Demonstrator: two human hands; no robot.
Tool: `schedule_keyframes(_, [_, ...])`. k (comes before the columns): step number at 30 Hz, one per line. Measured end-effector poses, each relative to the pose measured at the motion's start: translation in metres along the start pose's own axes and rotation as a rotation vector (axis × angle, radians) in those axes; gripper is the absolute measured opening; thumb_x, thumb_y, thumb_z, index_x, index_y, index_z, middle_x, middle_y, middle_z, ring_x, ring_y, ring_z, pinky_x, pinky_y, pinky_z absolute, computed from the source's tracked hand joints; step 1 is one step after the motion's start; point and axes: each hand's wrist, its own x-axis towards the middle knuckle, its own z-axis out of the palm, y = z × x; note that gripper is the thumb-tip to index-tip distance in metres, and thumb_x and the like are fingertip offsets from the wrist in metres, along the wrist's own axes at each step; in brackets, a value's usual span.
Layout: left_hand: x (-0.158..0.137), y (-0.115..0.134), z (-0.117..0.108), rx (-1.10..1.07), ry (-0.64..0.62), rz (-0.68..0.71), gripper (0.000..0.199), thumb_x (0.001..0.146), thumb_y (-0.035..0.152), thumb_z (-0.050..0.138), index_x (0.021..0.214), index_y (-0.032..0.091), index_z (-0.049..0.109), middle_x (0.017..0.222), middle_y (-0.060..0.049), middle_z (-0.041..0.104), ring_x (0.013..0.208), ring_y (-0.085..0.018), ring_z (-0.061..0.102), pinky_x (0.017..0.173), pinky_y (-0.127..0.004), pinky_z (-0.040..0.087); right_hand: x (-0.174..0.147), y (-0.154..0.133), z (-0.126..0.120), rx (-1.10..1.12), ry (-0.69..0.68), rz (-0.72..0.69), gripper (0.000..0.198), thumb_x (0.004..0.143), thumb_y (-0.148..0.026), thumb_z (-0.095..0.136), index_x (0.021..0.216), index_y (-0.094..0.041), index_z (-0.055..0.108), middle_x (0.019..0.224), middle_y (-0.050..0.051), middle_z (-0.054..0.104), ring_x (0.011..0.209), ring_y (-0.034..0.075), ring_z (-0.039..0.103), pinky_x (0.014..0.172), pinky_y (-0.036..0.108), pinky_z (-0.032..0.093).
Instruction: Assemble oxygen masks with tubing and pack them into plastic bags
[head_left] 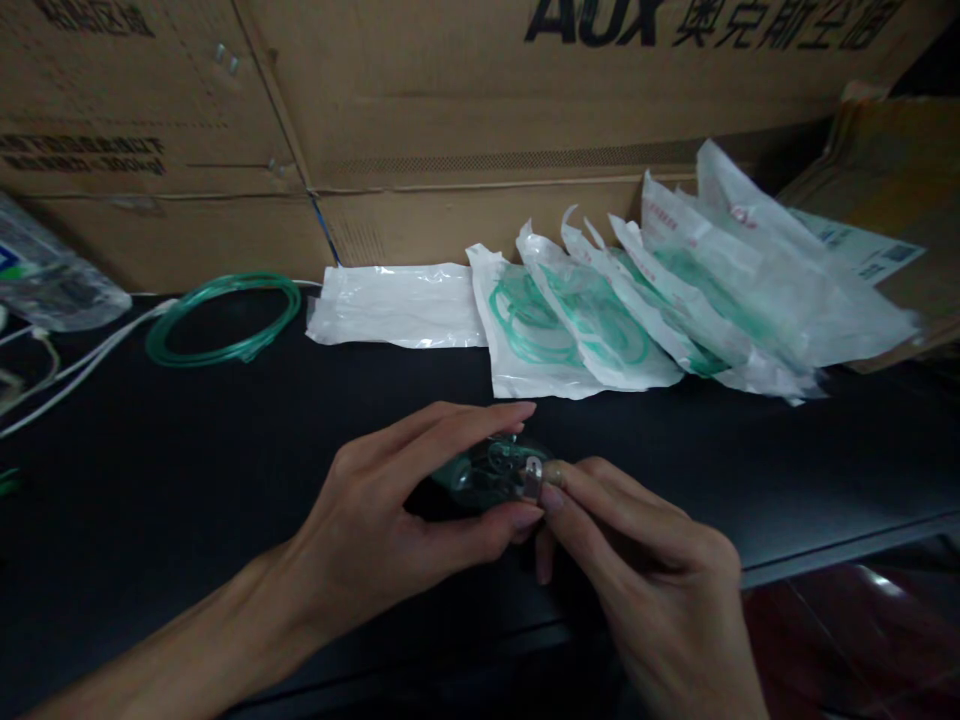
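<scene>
A clear greenish oxygen mask (480, 484) is held above the front part of the black table. My left hand (397, 500) is closed around it, fingers over the far side and thumb along the near side. At the mask's right end a small metal nose clip (533, 478) catches the light. The thumb and forefinger of my right hand (645, 545) pinch at this clip. My fingers hide part of the mask.
Coiled green tubing (225, 355) lies at the back left beside white cables (97, 352). A flat white packet (401, 305) and several clear-fronted packs (536, 345) with green tubing lean along the back. Large cardboard boxes (480, 120) form a wall behind.
</scene>
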Motion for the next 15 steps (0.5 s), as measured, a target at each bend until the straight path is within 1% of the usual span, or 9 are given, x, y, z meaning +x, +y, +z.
schedule_keyframes(4, [-0.0004,0.0013,-0.0014,-0.030,-0.023,0.028,0.030,0.088,0.019,0.078,0.117,0.025,0.072,0.110,-0.005,0.081,0.096,-0.020,0.079,0.086,-0.030,0.066,-0.0014,0.0010,0.0001,0.012,-0.004,0.018,0.027,0.093,-0.013,0.069,0.103,-0.032,0.085,0.069,-0.003,0.068,0.058,0.012,0.063,0.051,0.024,0.050])
schedule_keyframes(7, [-0.0012,0.0032,-0.0008,-0.034,-0.026,0.023,0.028,0.089,0.020,0.077,0.115,0.028,0.072,0.107,-0.002,0.082,0.096,-0.021,0.080,0.087,-0.032,0.067,-0.0014,0.0014,-0.0001,0.004,0.011,0.012,0.025,0.093,-0.013,0.070,0.102,-0.031,0.085,0.067,-0.002,0.067,0.059,0.013,0.063,0.052,0.026,0.050])
schedule_keyframes(11, [-0.0028,0.0042,0.0018,0.001,0.000,0.036,0.026,0.088,0.018,0.078,0.112,0.024,0.072,0.103,-0.002,0.083,0.089,-0.017,0.080,0.085,-0.025,0.066,-0.0006,0.0016,-0.0010,-0.032,-0.014,-0.034,0.028,0.093,-0.011,0.069,0.103,-0.031,0.085,0.067,-0.002,0.067,0.060,0.014,0.064,0.053,0.026,0.052])
schedule_keyframes(15, [-0.0036,0.0034,0.0027,0.046,0.008,0.069,0.027,0.088,0.019,0.077,0.114,0.023,0.072,0.102,-0.002,0.084,0.084,-0.015,0.081,0.081,-0.022,0.066,-0.0009,0.0034,-0.0008,-0.032,-0.016,-0.050,0.038,0.091,-0.007,0.070,0.109,-0.038,0.083,0.074,-0.003,0.075,0.065,0.014,0.070,0.056,0.023,0.057])
